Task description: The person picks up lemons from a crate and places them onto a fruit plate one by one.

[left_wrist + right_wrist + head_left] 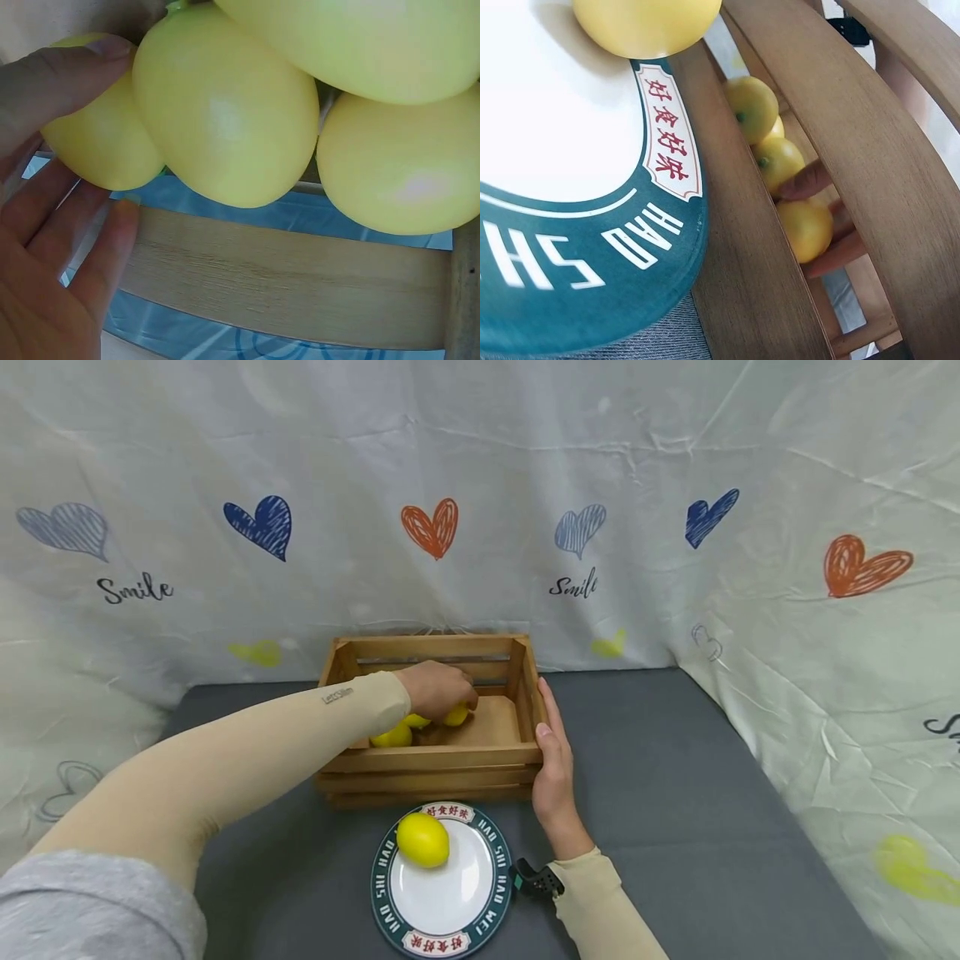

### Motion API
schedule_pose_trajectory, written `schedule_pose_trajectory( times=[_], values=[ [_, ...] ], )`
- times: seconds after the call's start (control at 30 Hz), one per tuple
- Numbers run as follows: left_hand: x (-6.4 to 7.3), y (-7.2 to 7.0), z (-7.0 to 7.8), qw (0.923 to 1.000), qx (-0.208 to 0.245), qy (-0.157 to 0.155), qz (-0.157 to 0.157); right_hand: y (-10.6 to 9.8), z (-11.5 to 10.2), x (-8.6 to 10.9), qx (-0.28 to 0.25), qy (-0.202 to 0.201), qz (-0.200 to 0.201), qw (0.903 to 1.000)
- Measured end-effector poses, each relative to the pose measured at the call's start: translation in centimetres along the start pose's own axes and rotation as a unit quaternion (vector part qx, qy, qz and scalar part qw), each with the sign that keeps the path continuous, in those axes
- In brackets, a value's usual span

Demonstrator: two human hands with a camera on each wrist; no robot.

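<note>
A wooden slatted crate (435, 758) stands at the back of the table. Reaching into it, my left hand (437, 688) grips a lemon (456, 716). In the left wrist view the thumb lies over that lemon (105, 146), with fingers on its other side. Several more lemons (225, 112) sit close beside it in the crate. Against the crate's outer right side rests my right hand (553, 768), fingers extended along it and thumb near the front corner. In front of the crate, a white plate (457, 893) with a green lettered rim carries one lemon (423, 840).
The dark grey table (675, 810) extends on both sides of the crate. Behind it hangs a pale cloth (487, 452) printed with hearts and words. A black wristband (536, 878) is on the right wrist, close to the plate's right rim.
</note>
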State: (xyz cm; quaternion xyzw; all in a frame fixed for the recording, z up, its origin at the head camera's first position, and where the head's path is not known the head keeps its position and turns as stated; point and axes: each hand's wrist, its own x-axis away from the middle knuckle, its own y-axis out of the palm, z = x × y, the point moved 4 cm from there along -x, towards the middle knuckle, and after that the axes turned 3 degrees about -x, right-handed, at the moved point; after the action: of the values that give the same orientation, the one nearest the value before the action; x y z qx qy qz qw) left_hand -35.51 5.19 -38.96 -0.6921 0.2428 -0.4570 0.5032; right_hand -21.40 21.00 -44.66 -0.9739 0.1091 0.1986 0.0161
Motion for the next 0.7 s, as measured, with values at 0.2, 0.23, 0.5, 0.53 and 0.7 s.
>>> schedule_pose_trajectory(
  times=[0.2,0.23,0.5,0.53,0.7],
  values=[
    [-0.4,0.2,-0.1,0.9999,-0.01,0.004,-0.002,0.1,0.0,0.0,0.001,0.0,-0.001,1.0],
    [-0.4,0.3,-0.1,0.9999,-0.013,0.005,-0.002,0.1,0.0,0.0,0.001,0.0,-0.001,1.0],
    [-0.3,0.3,-0.2,0.9997,-0.022,0.011,0.005,0.1,0.0,0.0,0.003,-0.001,0.001,1.0],
    [-0.2,0.2,-0.2,0.9997,-0.02,0.01,0.007,0.1,0.0,0.0,0.003,-0.001,0.001,1.0],
    [0.3,-1.1,-0.3,0.9996,0.012,0.006,0.026,-0.1,-0.1,-0.1,0.005,-0.002,0.0,1.0]
  ],
)
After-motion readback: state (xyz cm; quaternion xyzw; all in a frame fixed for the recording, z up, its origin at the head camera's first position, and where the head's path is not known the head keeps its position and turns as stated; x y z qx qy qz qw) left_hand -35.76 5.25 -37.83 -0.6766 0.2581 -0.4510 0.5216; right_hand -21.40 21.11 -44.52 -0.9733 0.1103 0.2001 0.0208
